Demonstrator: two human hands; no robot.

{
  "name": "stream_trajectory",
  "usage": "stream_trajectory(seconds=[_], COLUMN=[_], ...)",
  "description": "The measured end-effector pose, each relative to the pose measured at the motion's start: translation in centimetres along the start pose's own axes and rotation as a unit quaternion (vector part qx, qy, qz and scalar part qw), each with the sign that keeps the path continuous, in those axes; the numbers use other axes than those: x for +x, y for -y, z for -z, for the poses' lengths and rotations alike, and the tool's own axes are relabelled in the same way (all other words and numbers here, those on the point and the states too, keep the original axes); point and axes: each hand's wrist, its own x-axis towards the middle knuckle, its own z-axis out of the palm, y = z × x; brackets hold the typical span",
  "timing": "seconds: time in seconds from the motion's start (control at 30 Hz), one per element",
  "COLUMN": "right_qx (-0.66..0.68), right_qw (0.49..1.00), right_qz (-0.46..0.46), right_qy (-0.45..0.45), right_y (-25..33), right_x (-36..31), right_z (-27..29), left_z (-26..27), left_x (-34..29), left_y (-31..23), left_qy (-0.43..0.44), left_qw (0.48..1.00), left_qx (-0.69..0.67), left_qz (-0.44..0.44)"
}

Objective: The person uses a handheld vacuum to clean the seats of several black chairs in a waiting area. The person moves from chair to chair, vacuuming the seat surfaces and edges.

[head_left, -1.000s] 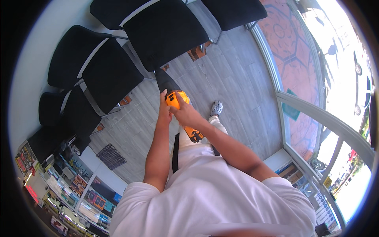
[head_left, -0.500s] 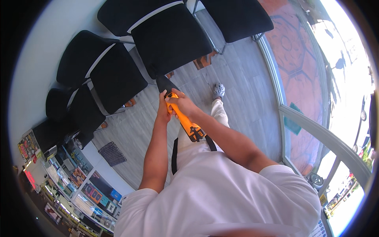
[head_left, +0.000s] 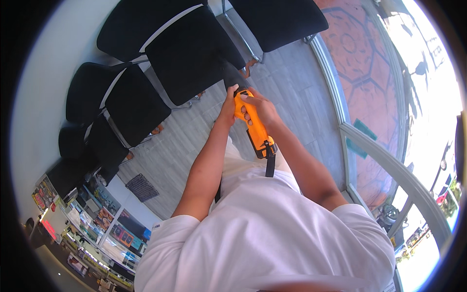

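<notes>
Both my hands are on an orange cordless power tool (head_left: 256,130), which has a black nozzle (head_left: 233,76) at its far end and a black strap (head_left: 270,166) at its near end. It looks like a handheld blower or vacuum; I cannot tell which. My right hand (head_left: 262,108) is wrapped round the grip, its thumb lying across the top. At the left side of the tool's front, my left hand (head_left: 228,104) holds it where the nozzle begins. The nozzle points away from me, its dark tip against the black seat (head_left: 189,56) of a chair; whether they touch is unclear.
More black chairs (head_left: 134,104) stand along the wall at left, another chair (head_left: 279,22) at the far right. A glass door frame (head_left: 389,155) runs along the right. Display shelves (head_left: 114,228) and a dark mat (head_left: 142,188) are at lower left, on a grey plank floor (head_left: 306,100).
Both hands and the tool have moved right and farther away from me. The nozzle has swung along the chair's front edge, and the view has shifted slightly. My grip stays the same.
</notes>
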Motion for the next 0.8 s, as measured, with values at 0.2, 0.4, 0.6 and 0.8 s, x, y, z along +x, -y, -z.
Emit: stream_trajectory(seconds=[0.2,0.4,0.6,0.8], right_qx=[-0.066,-0.165,-0.168,-0.076], right_qw=[0.997,0.985,0.983,0.991], right_qz=[-0.031,-0.057,-0.057,0.001], right_qy=[-0.027,0.015,0.036,-0.111], right_y=[-2.1,-4.3,-5.7,-4.0], right_x=[-0.7,0.8,3.3,2.4], right_z=[-3.5,-13.4,-21.9,-19.4], left_z=[3.8,13.6,21.8,15.2], left_x=[-0.8,-4.7,-6.5,-1.2], left_y=[0.7,-0.1,-2.5,-5.0], left_qy=[-0.003,-0.026,-0.062,0.067], left_qw=[1.0,0.997,0.993,0.997], left_qx=[0.018,-0.075,-0.097,-0.001], left_qz=[0.013,0.019,-0.009,0.047])
